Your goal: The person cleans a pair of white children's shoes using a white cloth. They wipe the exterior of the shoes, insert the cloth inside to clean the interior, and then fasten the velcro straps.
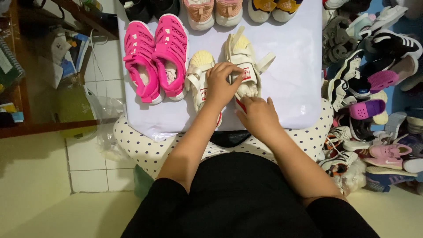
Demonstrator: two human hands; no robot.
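Just then, your left hand (220, 83) lay over the middle of the frame, fingers curled down across the gap between the two cream sandals, its fingertips pressing on the strap of the right-hand cream sandal (243, 66). That hand was closed loosely around the strap area rather than lifting the shoe; the sandal stayed flat on the white sheet (295, 75). The left-hand cream sandal (197, 75) sat just beside it, partly hidden under your wrist, with its ribbed shell toe pointing toward the top of the frame.

Your right hand (259, 115) rested lower, at the heel end of the right-hand cream sandal, fingers bent and touching the back of the shoe. Whether it truly pinched the heel or only pressed against it, you could not tell from this angle.

To the left of the cream pair, a pair of bright pink sandals (156, 59) lay side by side on the same sheet. Along the top edge stood a peach pair (213, 12) and a cream-and-yellow pair (273, 9). The sheet covered a polka-dot cushion (145, 147) in front of your lap. At the right of the frame, a heap of mixed children's shoes (374, 88) lay piled on the floor.
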